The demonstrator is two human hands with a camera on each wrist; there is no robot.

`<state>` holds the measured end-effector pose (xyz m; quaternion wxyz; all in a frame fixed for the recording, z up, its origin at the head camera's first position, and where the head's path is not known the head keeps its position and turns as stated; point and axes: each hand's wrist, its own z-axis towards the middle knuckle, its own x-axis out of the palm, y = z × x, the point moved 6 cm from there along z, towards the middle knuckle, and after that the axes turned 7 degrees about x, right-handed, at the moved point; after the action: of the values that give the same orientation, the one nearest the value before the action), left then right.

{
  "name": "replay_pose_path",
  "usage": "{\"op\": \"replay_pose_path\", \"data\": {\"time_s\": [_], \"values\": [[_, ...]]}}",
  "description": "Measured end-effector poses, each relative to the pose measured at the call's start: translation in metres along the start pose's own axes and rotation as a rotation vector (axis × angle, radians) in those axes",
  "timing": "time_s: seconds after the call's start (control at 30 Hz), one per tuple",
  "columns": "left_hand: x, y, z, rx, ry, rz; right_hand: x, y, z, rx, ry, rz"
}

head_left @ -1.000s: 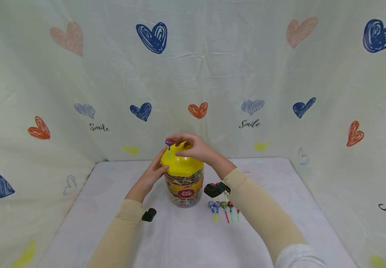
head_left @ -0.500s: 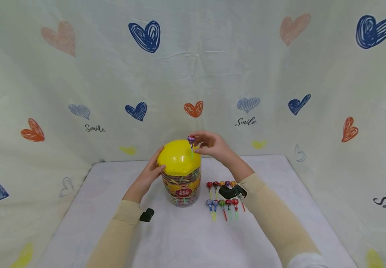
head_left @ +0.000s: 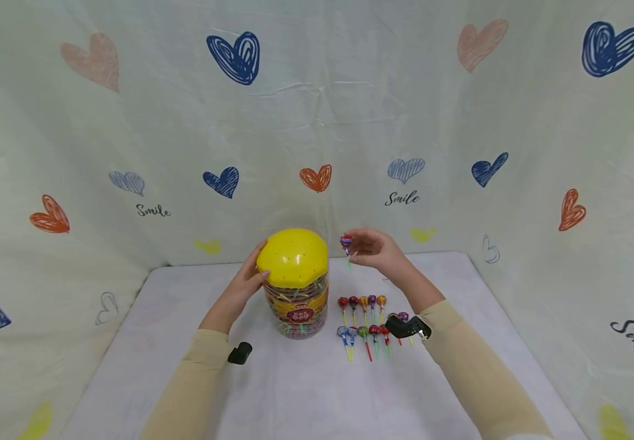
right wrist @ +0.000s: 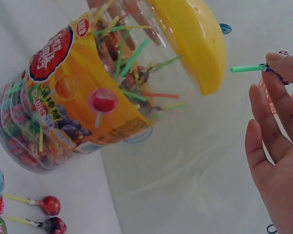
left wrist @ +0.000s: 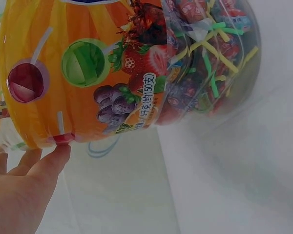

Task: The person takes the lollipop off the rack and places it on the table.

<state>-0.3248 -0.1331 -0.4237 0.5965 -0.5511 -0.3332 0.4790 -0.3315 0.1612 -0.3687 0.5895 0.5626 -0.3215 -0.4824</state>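
A clear plastic jar (head_left: 297, 313) full of wrapped lollipops stands upright on the table, topped by a yellow dome lid (head_left: 292, 258). My left hand (head_left: 239, 292) rests against the jar's left side near the lid, its fingers spread and fairly straight in the left wrist view. To the right of the lid, my right hand (head_left: 376, 250) pinches a purple-and-red wrapped lollipop (head_left: 346, 242) between thumb and fingers. Its green stick (right wrist: 246, 69) points toward the lid in the right wrist view. The lollipop is in the air, apart from the jar.
Right of the jar, lollipops lie in two rows: a back row (head_left: 363, 302) and a front row (head_left: 363, 332). The right wrist strap (head_left: 408, 326) covers part of the front row. Behind the white table (head_left: 295, 391) hangs a cloth (head_left: 273, 128) with printed hearts.
My right hand has carried the lollipop rightward from over the lid to beside the jar. More of the lollipop rows has come into sight. My left hand has stayed against the jar.
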Motion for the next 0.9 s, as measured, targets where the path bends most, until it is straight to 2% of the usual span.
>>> {"op": "replay_pose_path", "data": {"time_s": [0.37,0.9], "values": [[-0.001,-0.002,-0.001,-0.009,-0.006,0.010,-0.018,-0.028,-0.020,0.075,-0.008,0.017],[0.001,0.000,-0.001,0.008,-0.006,-0.017,-0.025,-0.062,-0.041,0.153,-0.019,0.025]]}}
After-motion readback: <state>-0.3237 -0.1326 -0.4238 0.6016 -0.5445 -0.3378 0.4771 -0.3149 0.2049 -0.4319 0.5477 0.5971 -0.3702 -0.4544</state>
